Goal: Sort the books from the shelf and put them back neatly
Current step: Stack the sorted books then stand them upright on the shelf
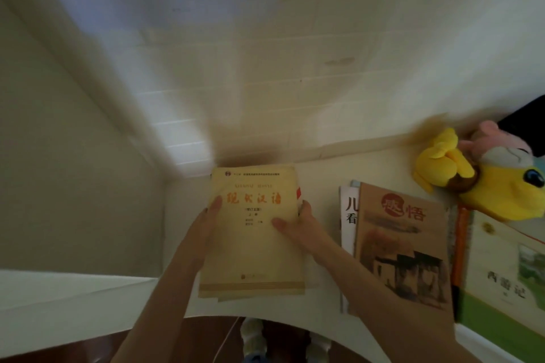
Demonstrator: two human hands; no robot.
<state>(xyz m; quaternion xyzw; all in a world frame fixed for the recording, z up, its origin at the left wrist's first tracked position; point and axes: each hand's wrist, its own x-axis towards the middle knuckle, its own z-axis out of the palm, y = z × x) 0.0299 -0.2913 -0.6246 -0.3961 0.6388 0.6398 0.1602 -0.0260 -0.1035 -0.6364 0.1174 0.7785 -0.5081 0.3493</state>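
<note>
Head view is showing the left hand (pixel 206 224) and right hand (pixel 298 225) gripping a yellow book (pixel 253 244) by its side edges, thumbs pressing on the cover. It is lying between them on the shelf (pixel 321 174), seemingly topping a stack (pixel 250 293). Squaring edges flush before releasing seems best, avoiding the brown book (pixel 404 247) right of both.

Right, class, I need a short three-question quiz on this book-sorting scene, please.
1. True or false: the left hand and right hand both grip the yellow book.
2. Which lies right of it? A) brown book B) cup C) lamp
3. Fill in: the brown book lies on a ____ book.
Key: 1 true; 2 A; 3 white book.
</note>
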